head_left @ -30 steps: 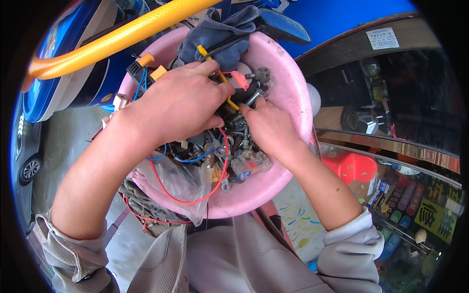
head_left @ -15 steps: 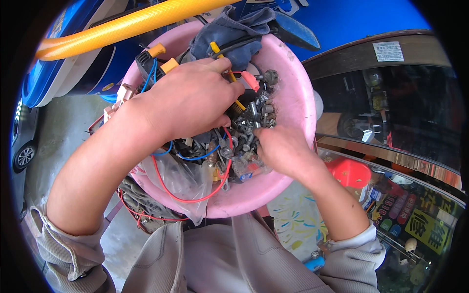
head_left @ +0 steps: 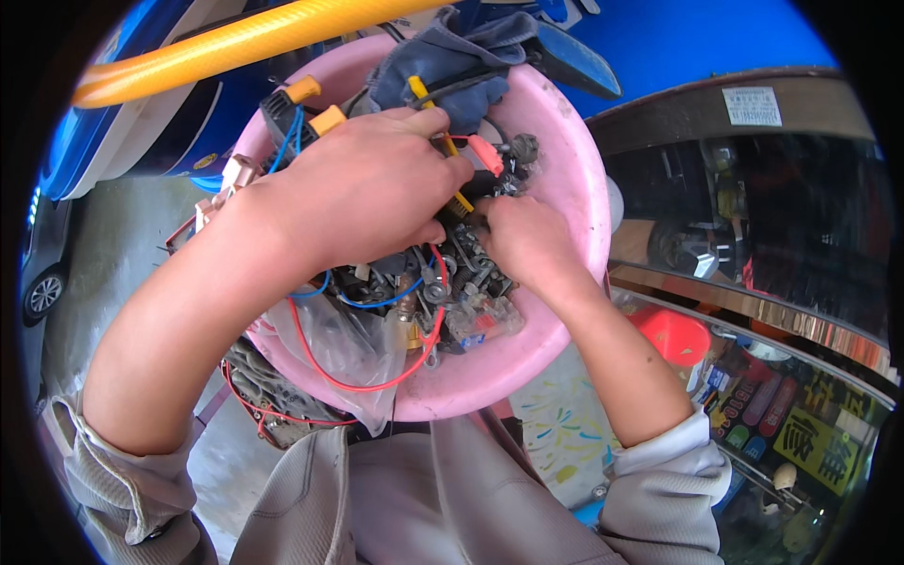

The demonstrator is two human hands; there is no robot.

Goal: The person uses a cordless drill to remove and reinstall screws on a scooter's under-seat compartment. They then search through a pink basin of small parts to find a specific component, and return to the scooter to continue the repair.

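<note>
A pink plastic basin [head_left: 509,366] holds a jumble of bolts and nuts [head_left: 468,268], a clear plastic bag [head_left: 350,344], red and blue wires, connectors and a dark blue cloth [head_left: 443,61]. My left hand [head_left: 372,188] is over the pile, its fingers curled round a yellow wire brush [head_left: 460,201]. My right hand [head_left: 527,235] is down among the hardware just right of the brush, fingers bent into the pile, their tips hidden. A pink-red connector [head_left: 485,153] lies just above it.
A yellow hose [head_left: 235,49] crosses the upper left above blue buckets [head_left: 122,141]. A dark glass-fronted counter [head_left: 744,226] stands at right, with a red plastic item [head_left: 675,336] below. A car wheel [head_left: 45,294] shows at far left.
My right hand dropped lower in the basin, showing more bolts, then moved back up beside the brush, fingers deeper in the pile. My left hand keeps its grip; the view has shifted slightly.
</note>
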